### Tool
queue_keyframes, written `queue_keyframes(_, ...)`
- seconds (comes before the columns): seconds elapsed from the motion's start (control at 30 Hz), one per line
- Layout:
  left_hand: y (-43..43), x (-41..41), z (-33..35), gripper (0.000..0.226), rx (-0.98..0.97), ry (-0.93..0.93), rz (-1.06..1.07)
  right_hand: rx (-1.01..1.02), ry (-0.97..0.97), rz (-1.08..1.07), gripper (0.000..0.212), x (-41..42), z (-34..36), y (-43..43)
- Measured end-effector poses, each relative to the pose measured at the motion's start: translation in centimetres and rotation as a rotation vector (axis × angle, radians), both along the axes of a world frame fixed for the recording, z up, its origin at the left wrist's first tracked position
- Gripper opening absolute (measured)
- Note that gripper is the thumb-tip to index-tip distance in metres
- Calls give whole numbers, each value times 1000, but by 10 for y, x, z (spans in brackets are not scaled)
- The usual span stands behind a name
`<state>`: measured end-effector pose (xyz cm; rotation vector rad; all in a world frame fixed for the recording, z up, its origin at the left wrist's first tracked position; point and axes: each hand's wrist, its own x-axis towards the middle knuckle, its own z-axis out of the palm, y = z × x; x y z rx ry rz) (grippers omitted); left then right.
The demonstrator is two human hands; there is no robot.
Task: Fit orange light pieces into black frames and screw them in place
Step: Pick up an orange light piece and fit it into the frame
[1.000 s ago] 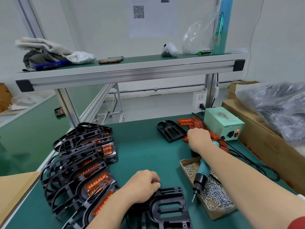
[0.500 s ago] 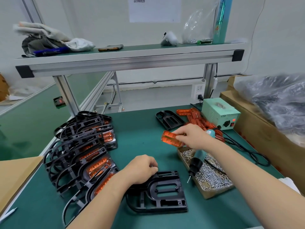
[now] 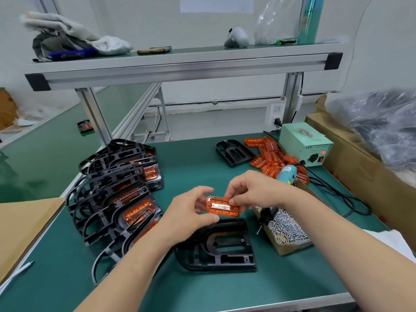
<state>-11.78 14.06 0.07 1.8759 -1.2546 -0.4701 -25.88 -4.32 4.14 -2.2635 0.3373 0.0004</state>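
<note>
An orange light piece (image 3: 222,207) is held between both hands just above an empty black frame (image 3: 219,247) lying flat on the green mat. My left hand (image 3: 188,216) grips its left end and my right hand (image 3: 252,191) pinches its upper right edge. A teal electric screwdriver (image 3: 281,183) hangs along my right wrist, its tip (image 3: 258,229) pointing down by the screw box. A pile of loose orange light pieces (image 3: 272,157) lies at the back right. Several black frames with orange pieces fitted (image 3: 119,197) are stacked on the left.
A cardboard box of small screws (image 3: 286,230) sits right of the frame. A pale green power unit (image 3: 304,143) with a black cable (image 3: 337,194) stands at back right, another empty black frame (image 3: 233,152) beside it. Cardboard boxes line the right edge; a shelf (image 3: 180,66) spans overhead.
My right hand brought an orange light piece from the back-right pile toward me. My left hand lifted off the black frame and took hold of the piece's other end.
</note>
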Motion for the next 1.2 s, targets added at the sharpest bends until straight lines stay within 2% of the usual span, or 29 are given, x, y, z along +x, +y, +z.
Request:
queue_keyframes(0.13, 2, -2, 3, 49, -8, -15, -22, 9, 3, -3, 18, -1, 1, 1)
queue_keyframes(0.27, 3, -4, 4, 51, 22, -32, -24, 14, 8, -16, 19, -2, 0, 2)
queue_keyframes(0.33, 3, -5, 5, 54, 53, -107, -28, 3, 22, -15, 18, -3, -1, 2)
queue_keyframes(0.47, 3, -11, 9, 31, 112, -276, -64, -17, 88, -7, 17, -4, -4, 4)
queue_keyframes(0.53, 2, -16, 8, 29, 181, -343, -92, -34, 134, 9, 15, -4, -7, 8)
queue_keyframes(0.7, 1, -23, 4, 9, 205, -420, -94, -96, 131, -10, 9, -10, -11, 16)
queue_keyframes(0.8, 0, -26, 0, 11, 237, -432, -116, -134, -96, -235, 9, -19, -7, 11)
queue_keyframes(0.9, -3, -29, -1, 13, 280, -462, -146, -208, -232, -680, 12, -36, -8, -5)
queue_keyframes(0.97, -6, -31, -3, 14, 295, -500, -135, -310, -164, -881, 20, -48, -17, -15)
queue_keyframes(1.03, -7, -34, -6, 15, 284, -543, -100, -338, -65, -941, 35, -56, -32, -19)
queue_keyframes(1.2, -10, -41, -17, 16, 220, -592, -46, -128, -4, -1005, 68, -58, -53, -21)
